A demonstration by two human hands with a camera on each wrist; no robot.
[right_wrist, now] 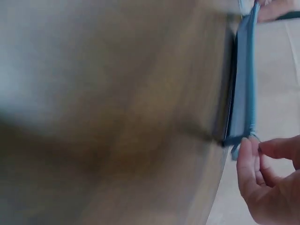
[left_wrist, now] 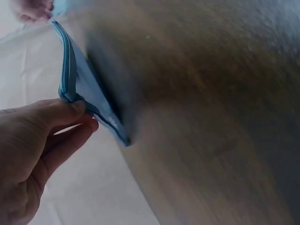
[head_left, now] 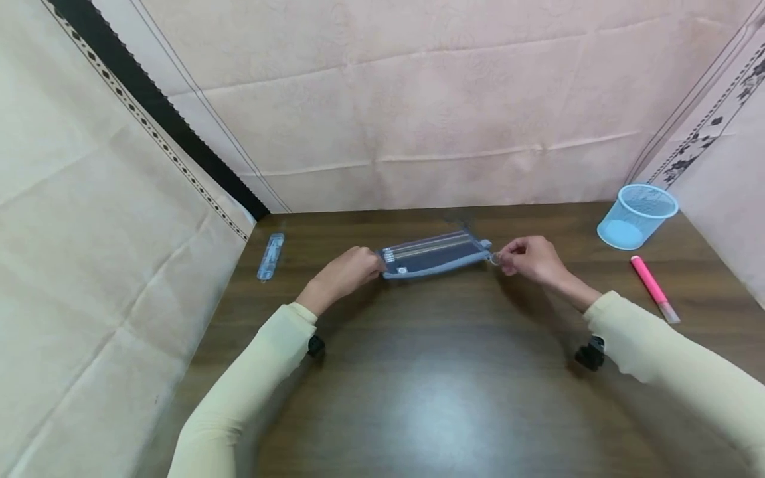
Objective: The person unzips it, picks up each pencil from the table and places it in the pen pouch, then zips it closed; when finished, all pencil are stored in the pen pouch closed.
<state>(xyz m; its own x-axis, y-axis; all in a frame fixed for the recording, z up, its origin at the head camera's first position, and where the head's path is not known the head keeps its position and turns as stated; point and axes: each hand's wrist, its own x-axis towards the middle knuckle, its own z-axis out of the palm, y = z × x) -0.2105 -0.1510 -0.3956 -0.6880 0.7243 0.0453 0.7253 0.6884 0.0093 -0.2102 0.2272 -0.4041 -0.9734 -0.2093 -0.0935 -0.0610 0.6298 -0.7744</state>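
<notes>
A blue zippered pencil pouch [head_left: 439, 255] with a see-through side and pale stripes is held up between two hands over the table. My left hand [head_left: 354, 267] pinches its left end; in the left wrist view the thumb presses on the pouch's corner [left_wrist: 70, 96]. At the other end, my right hand [head_left: 534, 257] pinches the ring-shaped zipper pull [head_left: 493, 259] between thumb and fingertips. The right wrist view shows the zipper edge [right_wrist: 253, 70] running away from that hand. A small blue tab [right_wrist: 235, 152] hangs beside the fingertips.
On the brown wooden table [head_left: 442, 372], a light blue mesh cup [head_left: 636, 219] stands at the back right. A pink marker [head_left: 653, 285] lies in front of it. Toward the back left lies a small blue clear-looking item [head_left: 271, 256]. Pale cloth [head_left: 442, 119] hangs behind the table.
</notes>
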